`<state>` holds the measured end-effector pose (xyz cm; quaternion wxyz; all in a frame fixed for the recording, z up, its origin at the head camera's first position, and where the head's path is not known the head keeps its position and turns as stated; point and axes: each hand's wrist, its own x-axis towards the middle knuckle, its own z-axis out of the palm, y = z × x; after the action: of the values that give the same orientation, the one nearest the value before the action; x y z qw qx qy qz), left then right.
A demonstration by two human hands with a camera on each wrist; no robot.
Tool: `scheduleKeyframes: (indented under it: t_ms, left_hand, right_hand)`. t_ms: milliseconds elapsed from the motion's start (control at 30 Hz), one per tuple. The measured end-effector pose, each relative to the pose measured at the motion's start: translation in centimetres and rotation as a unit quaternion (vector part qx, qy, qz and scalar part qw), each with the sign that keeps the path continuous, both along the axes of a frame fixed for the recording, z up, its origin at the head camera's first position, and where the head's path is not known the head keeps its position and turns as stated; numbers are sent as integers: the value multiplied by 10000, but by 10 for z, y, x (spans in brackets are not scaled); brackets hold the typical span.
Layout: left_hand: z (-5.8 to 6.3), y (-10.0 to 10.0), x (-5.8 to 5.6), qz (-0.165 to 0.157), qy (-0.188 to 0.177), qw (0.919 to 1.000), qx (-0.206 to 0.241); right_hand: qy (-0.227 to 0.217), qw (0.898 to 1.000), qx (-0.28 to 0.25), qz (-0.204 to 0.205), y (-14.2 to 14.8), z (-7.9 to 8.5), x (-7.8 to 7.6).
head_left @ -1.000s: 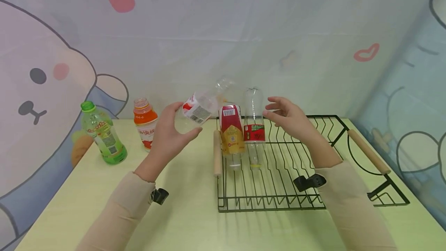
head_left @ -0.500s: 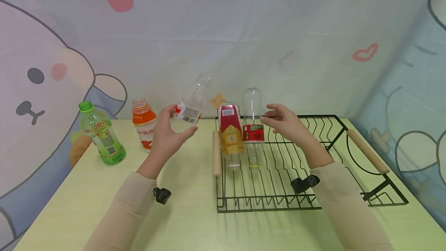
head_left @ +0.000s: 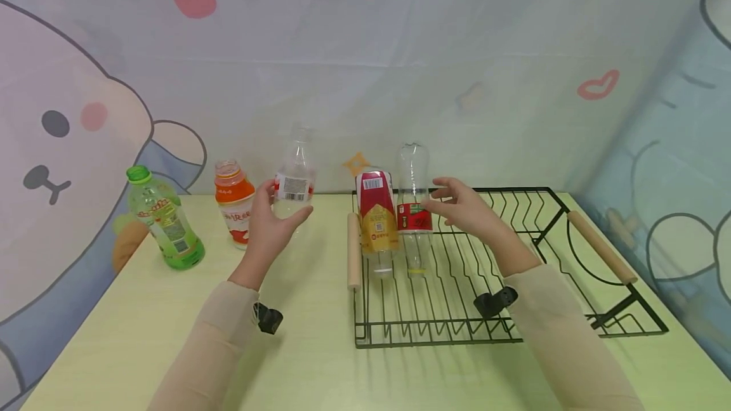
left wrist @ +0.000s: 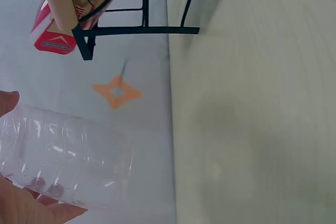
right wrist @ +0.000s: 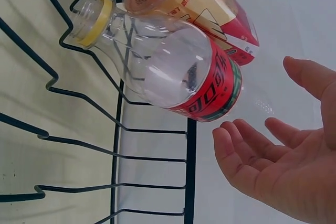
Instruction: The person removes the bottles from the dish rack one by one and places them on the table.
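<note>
My left hand [head_left: 268, 230] grips a clear plastic bottle [head_left: 298, 163] with a white and red label around its lower part. It stands nearly upright in the head view, left of the black wire rack [head_left: 434, 322]. The left wrist view shows its ribbed clear body [left wrist: 68, 156] between thumb and fingers. My right hand [head_left: 468, 211], its fingers loosely bent, is beside a clear bottle with a red label [head_left: 415, 217], which leans neck-down on the rack. The right wrist view shows a small gap between this hand [right wrist: 294, 161] and the bottle. Next to it leans a red and yellow bottle [head_left: 378, 217], also neck-down.
A green bottle with a green cap [head_left: 171, 227] and an uncapped orange-and-white labelled bottle [head_left: 236, 208] stand at the table's back left. Wooden handles [head_left: 354, 252] flank the rack. A printed cloth [head_left: 342, 68] hangs behind the pale table [head_left: 308, 360].
The bottle in my left hand has moved left, away from the rack, and turned from tilted right to nearly upright. My right hand has dropped slightly beside the red-labelled bottle.
</note>
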<state>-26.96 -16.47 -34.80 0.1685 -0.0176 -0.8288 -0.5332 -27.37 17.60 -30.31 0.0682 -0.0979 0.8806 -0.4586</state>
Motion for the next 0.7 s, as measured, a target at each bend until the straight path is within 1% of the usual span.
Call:
scheduleKeyframes:
  t_ms: [200, 367, 567, 700]
  left_hand:
    - [-14, -5, -7, 86, -237, 9993, 283]
    - [-25, -7, -13, 89, -318, 9987, 396]
    - [-32, -6, -16, 135, -482, 9976, 469]
    - [-34, -4, -18, 168, -453, 9976, 498]
  right_hand:
    - [-19, 10000, 69, 39, 0, -4, -1]
    - [-109, 9999, 80, 42, -1, -6, -1]
    - [-309, 9995, 108, 21, -3, -8, -1]
    - [-450, 9988, 186, -53, -4, -8, -2]
